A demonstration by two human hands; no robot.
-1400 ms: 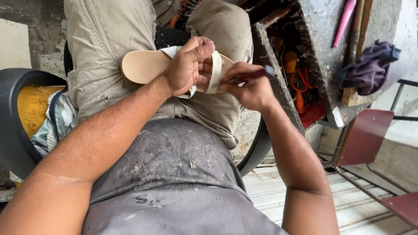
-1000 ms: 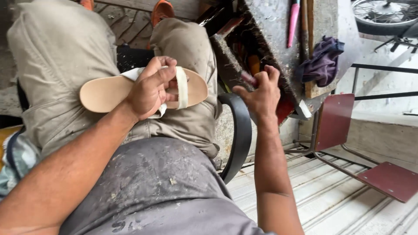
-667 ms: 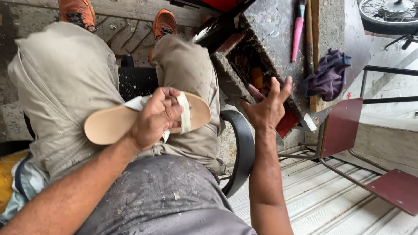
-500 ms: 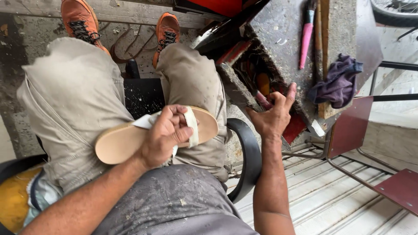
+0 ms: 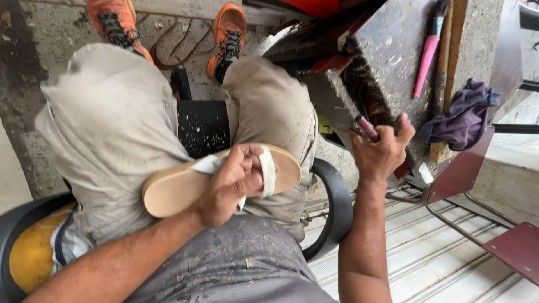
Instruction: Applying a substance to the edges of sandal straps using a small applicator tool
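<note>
My left hand (image 5: 233, 182) grips a tan sandal sole (image 5: 168, 193) with a white strap (image 5: 268, 171) across its front, held flat over my right thigh. A white cloth or paper (image 5: 205, 165) shows under my fingers. My right hand (image 5: 382, 151) is out to the right at the edge of a dark, stained workbench (image 5: 393, 50). Its fingers are closed around a small dark-red pen-like tool (image 5: 366, 128).
On the bench lie a pink-handled tool (image 5: 426, 56) and a wooden stick (image 5: 446, 67), with a purple rag (image 5: 463, 115) at its edge. I sit in a black chair (image 5: 337, 213) wearing beige trousers and orange shoes (image 5: 227, 33). Dark-red metal frames (image 5: 466, 168) stand at right.
My right hand left the sandal and reached right to the workbench, now closed on the small tool. My left hand kept hold of the sandal. The view tilted downward.
</note>
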